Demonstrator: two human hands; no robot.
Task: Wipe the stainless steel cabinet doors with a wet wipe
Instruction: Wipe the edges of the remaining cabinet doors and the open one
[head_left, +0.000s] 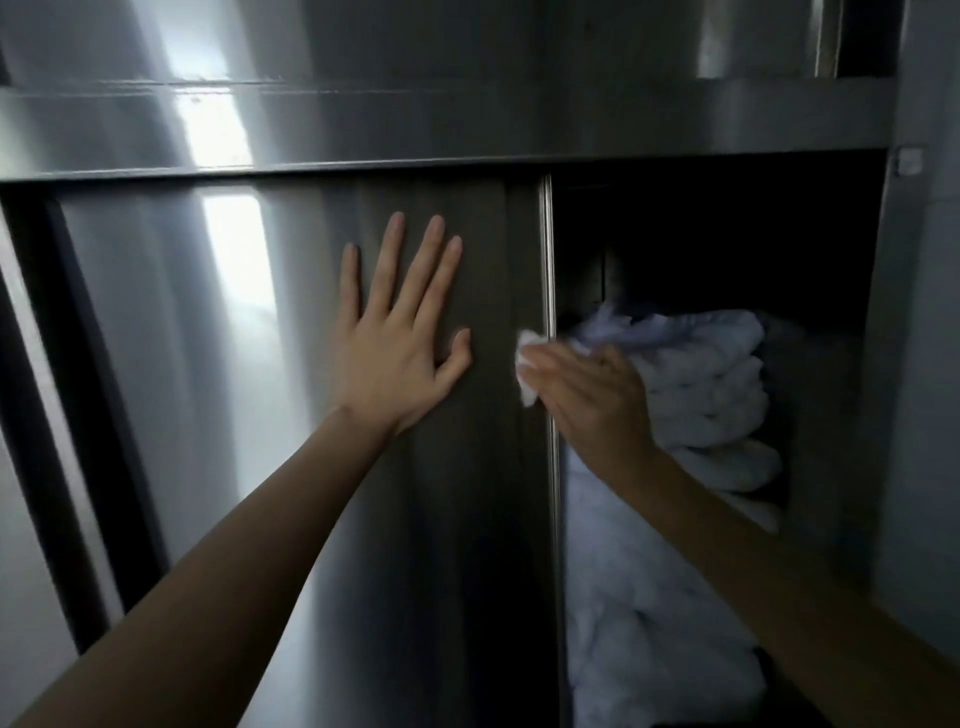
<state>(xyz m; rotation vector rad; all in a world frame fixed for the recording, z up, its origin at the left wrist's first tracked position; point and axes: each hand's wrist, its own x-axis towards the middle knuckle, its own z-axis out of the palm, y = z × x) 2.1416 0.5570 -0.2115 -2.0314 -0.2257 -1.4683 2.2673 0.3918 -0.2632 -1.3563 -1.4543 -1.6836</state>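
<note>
The left hand (400, 358) lies flat on the steel door (218, 415), fingers straight and spread. The right hand (597, 400) presses the white wipe (525, 364) on the door's right edge, fingers straight and close together, though this part is blurred. The wipe may slip past the edge onto the folded towels (701, 374) inside the cabinet — only flat fingers hold it.

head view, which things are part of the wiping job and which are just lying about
In the job:
door
wipe
right hand, pressing the wipe at the door's edge
left hand, flat on the door

Lying about:
towels, stacked in the open compartment
</note>
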